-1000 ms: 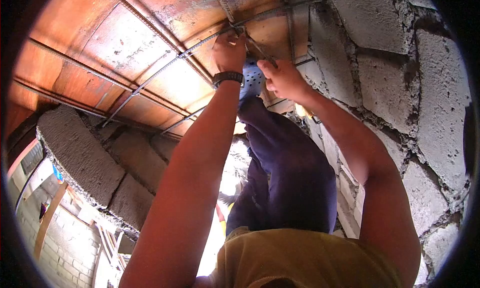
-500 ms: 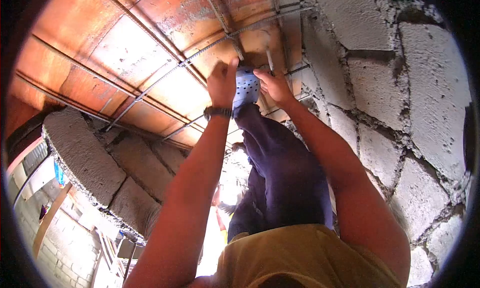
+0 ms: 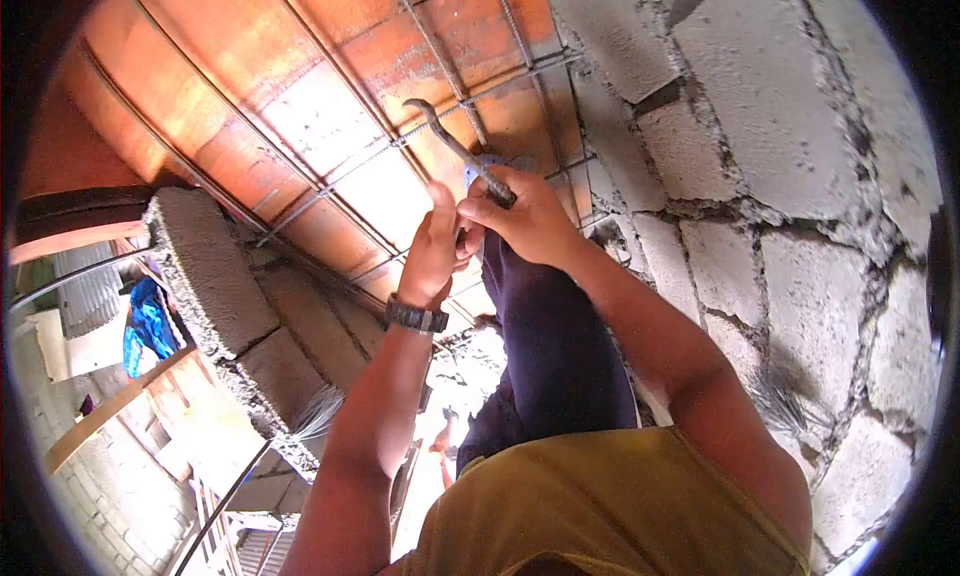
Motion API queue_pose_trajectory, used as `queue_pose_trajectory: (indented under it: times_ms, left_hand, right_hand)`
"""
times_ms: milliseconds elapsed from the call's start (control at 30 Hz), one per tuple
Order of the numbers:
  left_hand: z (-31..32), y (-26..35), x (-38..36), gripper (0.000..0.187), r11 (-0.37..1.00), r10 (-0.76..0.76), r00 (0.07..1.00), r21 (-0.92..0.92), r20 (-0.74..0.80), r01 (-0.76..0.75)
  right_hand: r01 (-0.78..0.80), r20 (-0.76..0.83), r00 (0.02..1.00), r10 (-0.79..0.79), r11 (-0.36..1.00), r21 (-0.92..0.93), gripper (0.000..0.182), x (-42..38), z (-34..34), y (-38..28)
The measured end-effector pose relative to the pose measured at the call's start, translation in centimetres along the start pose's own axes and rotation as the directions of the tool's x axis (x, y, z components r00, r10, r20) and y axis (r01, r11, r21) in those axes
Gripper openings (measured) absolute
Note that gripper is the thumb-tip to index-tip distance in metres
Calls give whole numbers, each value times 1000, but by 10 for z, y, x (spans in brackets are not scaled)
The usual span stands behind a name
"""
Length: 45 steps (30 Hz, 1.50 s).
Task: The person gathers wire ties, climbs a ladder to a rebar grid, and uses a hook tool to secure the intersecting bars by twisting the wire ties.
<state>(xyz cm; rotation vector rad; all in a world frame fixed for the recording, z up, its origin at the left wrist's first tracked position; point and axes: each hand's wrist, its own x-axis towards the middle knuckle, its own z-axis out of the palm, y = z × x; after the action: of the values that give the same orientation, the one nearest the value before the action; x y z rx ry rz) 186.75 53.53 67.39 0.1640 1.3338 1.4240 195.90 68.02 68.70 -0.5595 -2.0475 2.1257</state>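
Note:
My right hand is wrapped around a rebar tying hook, a dark rod with a ribbed lower end. Its curved tip points up and to the left, over the reinforcing bars. Close beside it is my left hand, thumb raised and fingers curled in toward the right hand; what they hold, if anything, is hidden. Both hands are above my knee. My perforated blue-grey clog shows partly behind the right hand, on the sheet under the bars.
Crossed reinforcing bars lie over orange-brown sheets. A rough block wall rises on the right, and a low block wall is on the left. Thin wire bundles stick out at both sides. A blue plastic bag hangs beyond.
Both hands have come back from around the clog toward my body and closer together. The tying hook now shows plainly in my right hand. The view has shifted.

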Motion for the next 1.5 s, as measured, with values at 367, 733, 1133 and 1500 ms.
queue_pose_trajectory:
  times_ms: [367, 733, 1133, 1500]
  left_hand:
    - [32, -12, -88, 44, 964, 213, 965, 196, -153, -182]
    - [37, -36, -108, 26, 823, 508, 830, 414, -230, -389]
    - [43, 20, -63, 8, 351, 584, 767, 770, 264, -532]
    - [89, 17, 88, 25, 597, 604, 770, 523, 206, -608]
  right_hand:
    - [185, -159, 963, -218, 963, -196, 32, -66, 37, -46]
    - [264, -138, 947, -289, 948, -178, 39, -78, 58, -22]
    - [-378, 223, 926, 306, 736, 561, 38, -69, -21, -2]
    - [-107, 99, 993, 56, 146, 984, 34, -19, -104, 25]
